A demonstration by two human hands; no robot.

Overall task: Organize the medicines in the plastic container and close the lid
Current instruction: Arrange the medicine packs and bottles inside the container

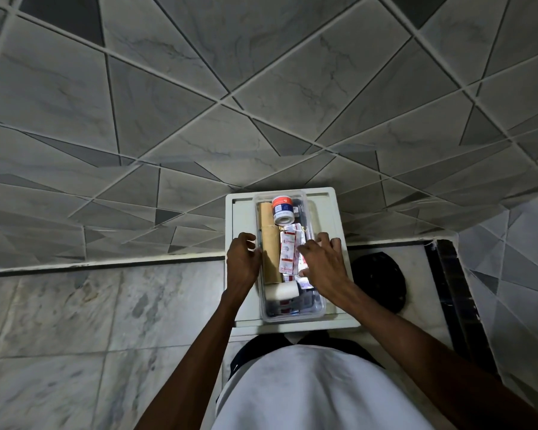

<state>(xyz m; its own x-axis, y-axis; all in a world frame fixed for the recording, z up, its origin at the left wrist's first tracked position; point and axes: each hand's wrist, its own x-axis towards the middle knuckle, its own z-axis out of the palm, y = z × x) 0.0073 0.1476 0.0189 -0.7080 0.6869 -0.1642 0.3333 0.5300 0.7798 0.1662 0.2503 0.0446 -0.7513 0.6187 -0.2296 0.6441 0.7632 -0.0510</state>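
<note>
Still the sorting step imo. Left hand (242,259) has a loose, open grip steadying the plastic container (317,308) on the small table (339,218), at 9 o'clock. Right hand (322,262), fingers spread at 3 o'clock, presses the blister strips (288,254). Next: find the lid, not visible.

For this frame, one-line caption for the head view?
Left hand steadies clear container; right hand arranges blister packs inside.

Plastic container (319,308), clear: 1, open, on a white tray (339,212): 1. Contents: tan cardboard tube (269,240): 1; orange-capped jar (282,209) at the far end: 1; white tape roll (281,291): 1; red-and-white blister strips (288,252): several, overlapped, exact count unclear.
</note>
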